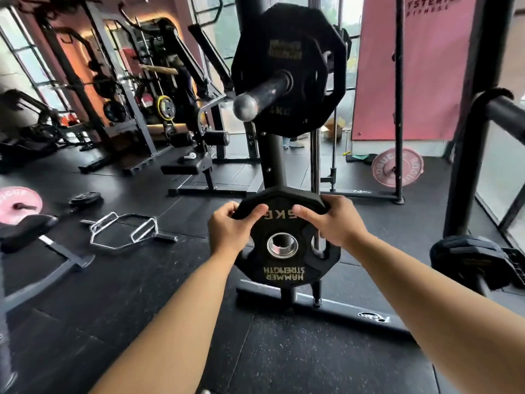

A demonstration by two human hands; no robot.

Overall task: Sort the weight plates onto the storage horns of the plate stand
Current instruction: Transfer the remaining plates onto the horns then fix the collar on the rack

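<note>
The plate stand [272, 160] rises from the black rubber floor [284, 351] straight ahead, its base bar lying across the floor below the hands. Its upper horn [264, 92] juts toward the camera, and a big black plate [284, 32] hangs on it, pushed back against the post. A pink banner [412, 66] stands behind the stand to the right.

The 5 kg plate [284, 265] is held upright in the air in front of the post, below the upper horn and above the base bar. Its face is toward the camera with the lettering upside down. Whether a horn sits in its centre hole cannot be told.

A pink plate [396, 169] leans near the far right edge of the floor, and another pink plate [20, 204] is near the left edge. A chrome hex bar [125, 231] lies flat on the floor left of the stand.

The left grip [231, 226] is curled round the plate's upper left rim, thumb on the face. The right grip [329, 220] clasps the upper right rim the same way.
</note>
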